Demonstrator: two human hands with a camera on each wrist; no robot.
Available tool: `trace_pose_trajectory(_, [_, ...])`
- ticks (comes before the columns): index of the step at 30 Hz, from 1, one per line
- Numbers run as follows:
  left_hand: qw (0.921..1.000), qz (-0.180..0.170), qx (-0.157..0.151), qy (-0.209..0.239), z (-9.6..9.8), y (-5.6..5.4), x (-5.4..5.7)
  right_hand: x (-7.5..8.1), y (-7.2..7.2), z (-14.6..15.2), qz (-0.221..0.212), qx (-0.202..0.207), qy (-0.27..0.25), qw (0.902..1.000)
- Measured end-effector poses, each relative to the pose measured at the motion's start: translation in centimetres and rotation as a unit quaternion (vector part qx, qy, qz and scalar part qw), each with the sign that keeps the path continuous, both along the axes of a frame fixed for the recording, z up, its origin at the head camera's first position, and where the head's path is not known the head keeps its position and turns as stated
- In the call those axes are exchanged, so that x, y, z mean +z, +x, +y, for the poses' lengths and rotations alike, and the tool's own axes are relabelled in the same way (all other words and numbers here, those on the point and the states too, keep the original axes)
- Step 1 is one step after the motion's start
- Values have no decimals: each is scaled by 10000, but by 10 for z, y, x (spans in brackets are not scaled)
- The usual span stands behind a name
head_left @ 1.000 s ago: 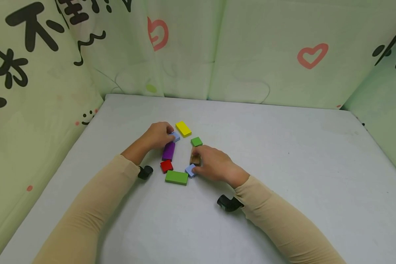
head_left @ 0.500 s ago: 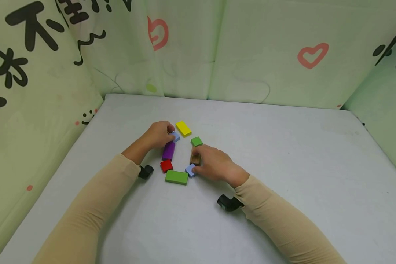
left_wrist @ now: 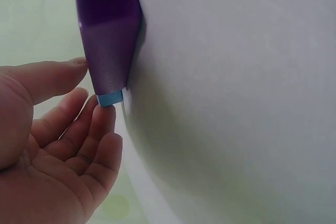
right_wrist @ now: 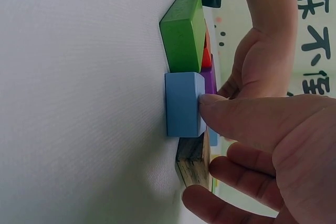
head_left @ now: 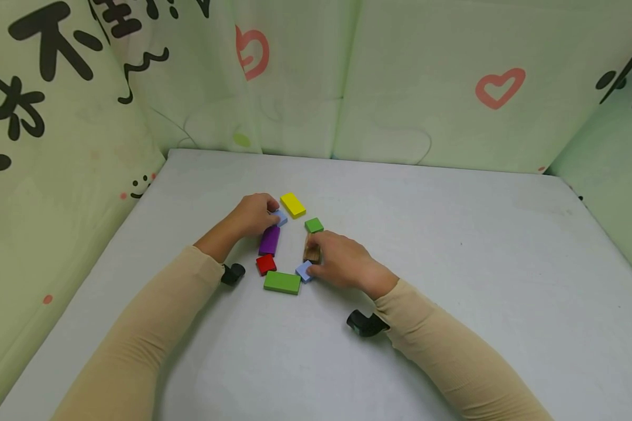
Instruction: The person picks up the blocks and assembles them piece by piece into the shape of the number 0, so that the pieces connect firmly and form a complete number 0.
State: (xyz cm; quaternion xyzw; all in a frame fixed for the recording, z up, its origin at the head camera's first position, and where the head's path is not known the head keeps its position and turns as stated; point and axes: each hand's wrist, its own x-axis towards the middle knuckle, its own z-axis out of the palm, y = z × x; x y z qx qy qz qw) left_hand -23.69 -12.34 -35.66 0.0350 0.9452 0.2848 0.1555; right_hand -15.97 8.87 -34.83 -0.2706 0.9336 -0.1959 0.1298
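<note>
Coloured blocks form a loose ring on the table. My left hand (head_left: 254, 215) is at the ring's far left, its thumb and fingers around a light blue block (head_left: 281, 218). Beside it lies a purple block (left_wrist: 108, 51), close to the left thumb in the left wrist view. My right hand (head_left: 347, 261) is over the ring's right side. Its thumb touches a second light blue block (right_wrist: 184, 104), while its fairly straight fingers reach along a brown wooden block (right_wrist: 193, 163). A long green block (head_left: 282, 282) and a red block (head_left: 265, 265) make up the near end.
A yellow block (head_left: 293, 206) and a small green block (head_left: 313, 225) lie at the ring's far side. The white table (head_left: 453, 251) is bordered by pale green printed curtains (head_left: 426, 76). Dark wrist cameras (head_left: 366, 324) hang near the tabletop.
</note>
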Motion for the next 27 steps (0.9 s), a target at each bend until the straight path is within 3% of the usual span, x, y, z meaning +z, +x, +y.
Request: trace_pose_trajectory(27, [9999,31,-129,-60,-1,2,-1,1,0,0,-40,17,-6,10000])
